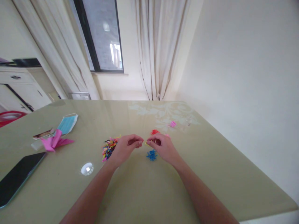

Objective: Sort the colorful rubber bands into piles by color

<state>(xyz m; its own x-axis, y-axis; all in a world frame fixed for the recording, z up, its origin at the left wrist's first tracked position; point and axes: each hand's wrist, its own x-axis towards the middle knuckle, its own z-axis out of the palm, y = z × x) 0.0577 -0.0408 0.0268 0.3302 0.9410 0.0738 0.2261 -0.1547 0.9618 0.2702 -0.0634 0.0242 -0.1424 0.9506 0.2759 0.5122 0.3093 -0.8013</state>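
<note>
My left hand hovers over the olive table with its fingers curled into a pinch, beside a mixed pile of small coloured pieces. My right hand is also curled, pinching a small yellow piece at its fingertips. The two hands almost meet at the fingertips. A small blue heap lies just under the right hand, a red heap just beyond it, and a pink heap farther back right. What the left fingers hold is too small to make out.
On the left lie a pink folded paper, a blue face mask, a dark tablet at the table's edge and a small flat packet. A wall runs along the right side. Curtains and a window stand behind.
</note>
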